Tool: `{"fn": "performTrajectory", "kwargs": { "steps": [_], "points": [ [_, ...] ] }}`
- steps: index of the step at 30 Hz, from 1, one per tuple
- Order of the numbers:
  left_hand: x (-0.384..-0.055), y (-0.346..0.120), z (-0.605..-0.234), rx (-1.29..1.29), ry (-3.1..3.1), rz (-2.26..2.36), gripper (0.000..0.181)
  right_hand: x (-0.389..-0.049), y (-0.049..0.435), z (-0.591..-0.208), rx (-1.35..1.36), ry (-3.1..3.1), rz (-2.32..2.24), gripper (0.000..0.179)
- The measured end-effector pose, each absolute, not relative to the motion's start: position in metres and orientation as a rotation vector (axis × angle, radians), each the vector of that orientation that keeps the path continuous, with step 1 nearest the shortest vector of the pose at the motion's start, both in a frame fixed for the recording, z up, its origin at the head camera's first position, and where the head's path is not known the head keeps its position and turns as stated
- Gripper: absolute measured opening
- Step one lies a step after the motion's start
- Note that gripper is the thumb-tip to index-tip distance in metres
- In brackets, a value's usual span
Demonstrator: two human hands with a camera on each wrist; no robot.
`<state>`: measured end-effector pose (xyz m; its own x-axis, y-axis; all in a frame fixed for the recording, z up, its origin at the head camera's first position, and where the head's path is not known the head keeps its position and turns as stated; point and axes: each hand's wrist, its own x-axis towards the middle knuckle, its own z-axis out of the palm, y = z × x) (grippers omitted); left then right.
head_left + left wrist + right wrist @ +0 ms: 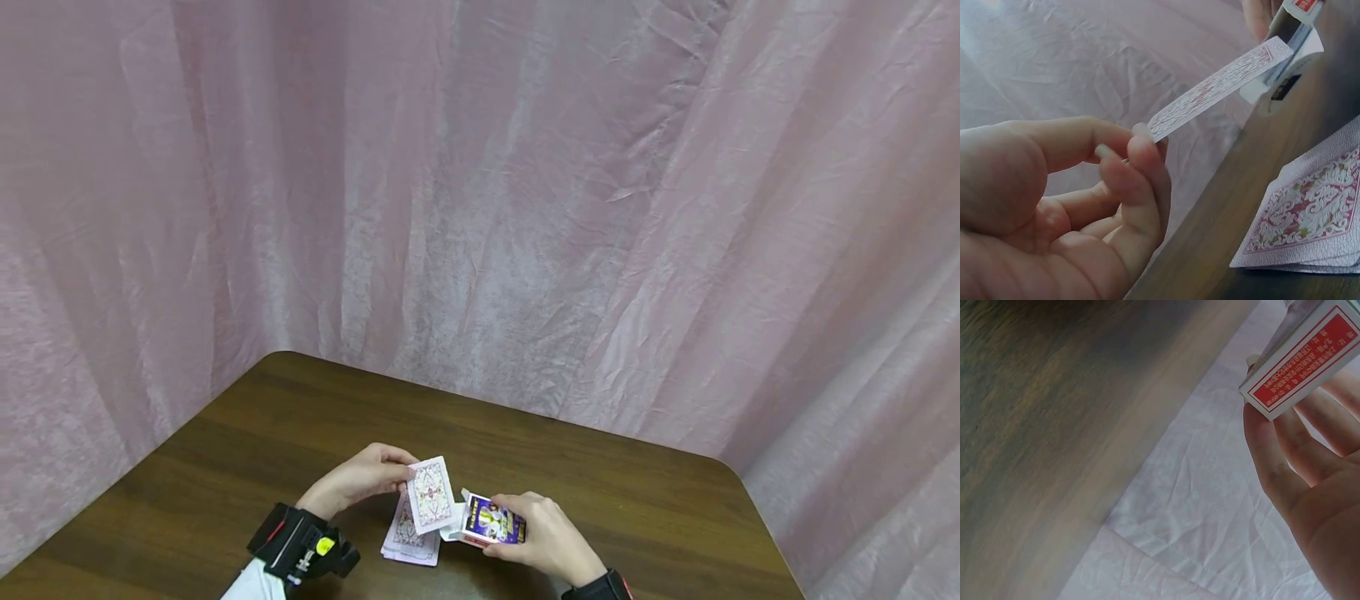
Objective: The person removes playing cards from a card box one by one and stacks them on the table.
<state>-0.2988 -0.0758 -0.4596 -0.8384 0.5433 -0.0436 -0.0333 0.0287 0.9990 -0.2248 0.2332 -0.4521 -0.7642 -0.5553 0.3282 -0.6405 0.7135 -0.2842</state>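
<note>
My left hand (365, 479) pinches a playing card (431, 495) by its corner, thumb on the patterned back. In the left wrist view the far end of that card (1216, 87) reaches the mouth of an open card box (1291, 37). A purple-fronted box (493, 521) with white flaps spread lies in the grip of my right hand (543, 533), thumb and fingers on its sides. The right wrist view shows the box's red-and-white printed side (1307, 359) above my fingers. Below the held card, a stack of cards (411, 540) lies face down, slightly fanned, partly covered by it.
The brown wooden table (637, 475) carries the stack and stretches behind both hands to its rounded far corners. Pink curtains (480, 208) hang around its far and side edges. A black camera strap (296, 542) wraps the left wrist.
</note>
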Motion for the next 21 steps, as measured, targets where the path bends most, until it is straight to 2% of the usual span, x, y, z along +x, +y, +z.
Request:
{"fn": "performTrajectory", "kwargs": {
  "steps": [21],
  "points": [
    [-0.297,-0.073,-0.488,0.205,2.340,1.632,0.018,-0.227,0.235,-0.456,0.963,-2.691,0.562,0.054]
  ]
}}
